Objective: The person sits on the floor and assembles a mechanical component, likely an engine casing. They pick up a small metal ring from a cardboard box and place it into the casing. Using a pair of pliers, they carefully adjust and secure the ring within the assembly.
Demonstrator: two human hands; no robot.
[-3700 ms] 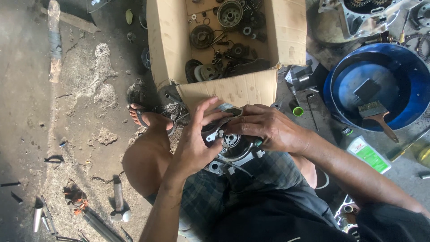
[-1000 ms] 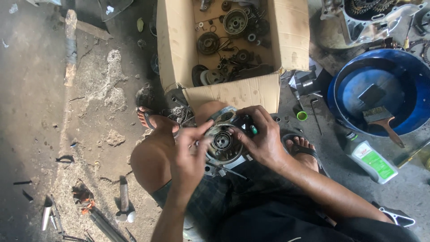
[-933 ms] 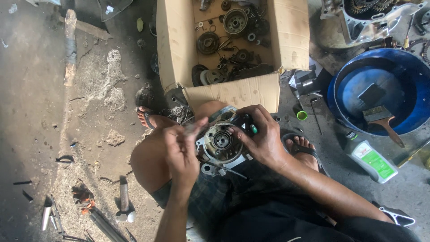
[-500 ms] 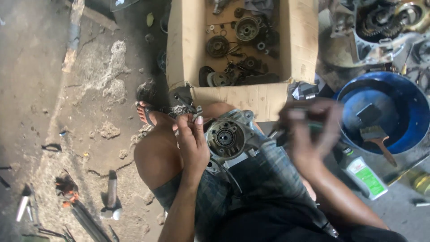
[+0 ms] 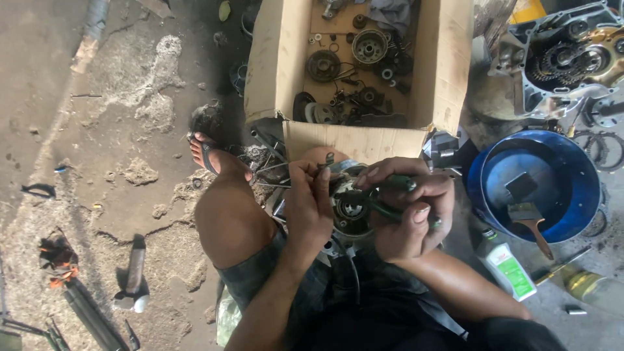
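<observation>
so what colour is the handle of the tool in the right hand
Green handle, gripped in the right hand; head view.

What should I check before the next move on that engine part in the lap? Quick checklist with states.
1. Left hand steadying the round engine part: ok, fingers rest on its rim.
2. Right hand grip on the green-handled tool: ok, fingers wrapped around it.
3. Tool tip seated on the part's centre: cannot tell, the fingers hide it.
4. Part supported: ok, it sits on the lap between both hands.
5. Cardboard box of loose parts close by: ok, open just beyond the knees.
6. Blue basin with the brush: ok, upright beside the right arm.
</observation>
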